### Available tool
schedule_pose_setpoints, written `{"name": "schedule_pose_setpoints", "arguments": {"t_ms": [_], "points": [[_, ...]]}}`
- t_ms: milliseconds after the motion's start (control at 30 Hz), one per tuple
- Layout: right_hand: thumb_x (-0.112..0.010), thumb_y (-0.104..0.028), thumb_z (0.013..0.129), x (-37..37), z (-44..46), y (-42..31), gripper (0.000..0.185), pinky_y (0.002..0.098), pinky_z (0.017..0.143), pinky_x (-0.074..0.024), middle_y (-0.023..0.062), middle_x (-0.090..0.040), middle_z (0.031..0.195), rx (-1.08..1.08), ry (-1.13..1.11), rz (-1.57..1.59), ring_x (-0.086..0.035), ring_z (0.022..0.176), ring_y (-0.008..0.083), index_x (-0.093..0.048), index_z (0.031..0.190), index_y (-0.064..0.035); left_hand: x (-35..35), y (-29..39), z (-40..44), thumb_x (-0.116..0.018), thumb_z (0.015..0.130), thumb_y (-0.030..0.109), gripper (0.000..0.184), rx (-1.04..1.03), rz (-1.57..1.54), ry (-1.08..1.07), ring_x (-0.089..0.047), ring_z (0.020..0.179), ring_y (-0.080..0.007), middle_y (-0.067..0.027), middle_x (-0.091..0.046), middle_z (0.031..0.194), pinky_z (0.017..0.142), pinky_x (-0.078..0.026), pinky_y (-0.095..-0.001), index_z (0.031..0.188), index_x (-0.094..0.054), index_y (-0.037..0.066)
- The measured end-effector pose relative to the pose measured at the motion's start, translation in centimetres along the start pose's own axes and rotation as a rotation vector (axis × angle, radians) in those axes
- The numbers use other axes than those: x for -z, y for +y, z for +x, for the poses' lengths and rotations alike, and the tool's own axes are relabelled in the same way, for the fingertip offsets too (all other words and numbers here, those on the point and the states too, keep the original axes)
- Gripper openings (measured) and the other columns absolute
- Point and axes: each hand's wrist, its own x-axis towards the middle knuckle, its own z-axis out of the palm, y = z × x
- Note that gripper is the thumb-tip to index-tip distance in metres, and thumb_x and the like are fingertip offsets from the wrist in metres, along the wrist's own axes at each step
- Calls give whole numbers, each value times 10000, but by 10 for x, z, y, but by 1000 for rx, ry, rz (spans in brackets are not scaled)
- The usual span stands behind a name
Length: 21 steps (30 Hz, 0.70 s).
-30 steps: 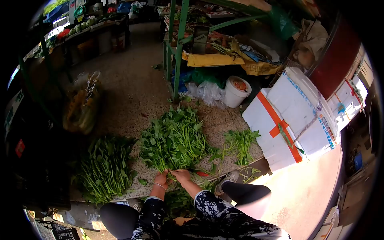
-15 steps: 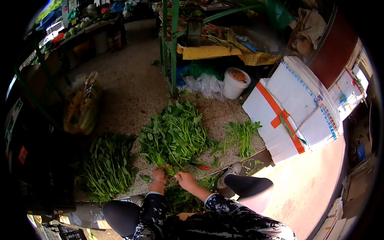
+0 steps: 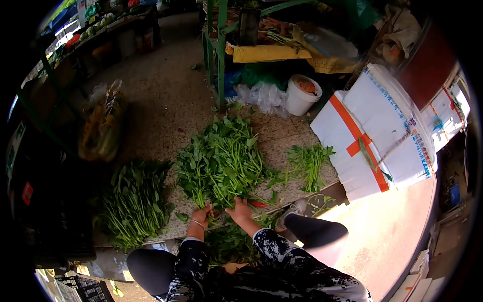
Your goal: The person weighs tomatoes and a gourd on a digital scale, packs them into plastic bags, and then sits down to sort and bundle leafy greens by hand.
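A large loose heap of leafy green vegetables [image 3: 221, 161] lies on the speckled stone slab [image 3: 173, 221] before me. My left hand [image 3: 200, 216], with a bracelet at the wrist, is closed around green stems at the heap's front edge. Just to its right, my right hand [image 3: 241, 210] touches the front of the heap, thumb and fingers apart; its fingertips are partly lost among the stems. Left of the heap lies a bunch of greens [image 3: 136, 206] with stems aligned. A smaller bunch of greens [image 3: 309, 166] lies to the right.
A small red object [image 3: 259, 204] lies right of my hands. More greens [image 3: 231, 244] lie below, between my legs. White foam boxes [image 3: 352, 151] stand right. Behind are a white bucket [image 3: 303, 95], plastic bags [image 3: 261, 96] and a green metal post [image 3: 221, 60]. A bagged bundle [image 3: 103, 126] is left.
My hands, close together over a bit of green before, are now farther apart. The right hand has moved up to the heap's front edge. The view has shifted slightly.
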Motion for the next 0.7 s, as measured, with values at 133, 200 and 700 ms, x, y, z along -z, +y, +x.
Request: {"name": "schedule_pose_setpoints", "arguments": {"t_ms": [133, 200, 700], "points": [[-563, -384, 788, -13, 22, -15, 625, 388, 581, -501, 199, -401, 1210, -49, 76, -116, -566, 845, 287, -285, 1243, -58, -2, 2, -1, -569, 788, 7, 88, -11, 67, 84, -482, 559, -201, -80, -523, 688, 473, -419, -351, 747, -506, 54], [-556, -371, 794, -13, 35, -10, 549, 386, 587, -505, 194, -472, 1152, -77, 10, -118, -574, 843, 281, -358, 1185, -39, 2, 3, 0, -559, 789, -4, 97, -31, 88, 72, -470, 576, -208, -83, -518, 695, 480, -399, -353, 738, -507, 61], [-642, -137, 747, -32, -6, -22, 227, 266, 611, -461, 82, -623, 801, 211, 44, 777, -582, 687, 138, -584, 904, 16, -20, -7, -18, -586, 804, 330, 366, -101, 167, 362, -538, 695, -201, -74, -581, 797, 622, -440, -359, 1021, -509, 46]]}}
